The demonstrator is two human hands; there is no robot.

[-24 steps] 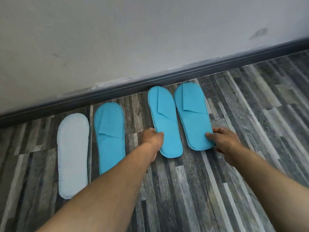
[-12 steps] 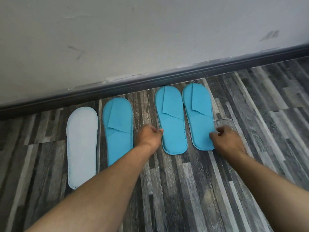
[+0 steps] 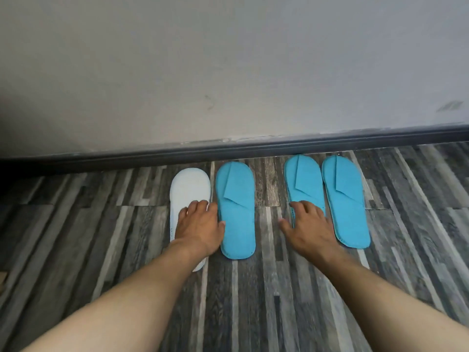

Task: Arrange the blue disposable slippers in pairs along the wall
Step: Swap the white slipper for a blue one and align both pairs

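Resting flat with fingers spread: left hand on the pale upturned slipper, right hand on the third slipper, gripping nothing.

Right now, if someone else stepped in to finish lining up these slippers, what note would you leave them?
Left hand: flat, palm down on the white slipper, thumb touching the edge of the blue slipper beside it; not gripping anything.
Right hand: flat on the heel half of the third slipper, thumb on the floor.
All four lie in a row, toes toward the baseboard.
Done: the two right-hand slippers, including the far-right one, sit close together as a blue pair.
Left: the left pair is mismatched, one showing pale white and no strap. It may be upside down; check and flip it, then square it up.
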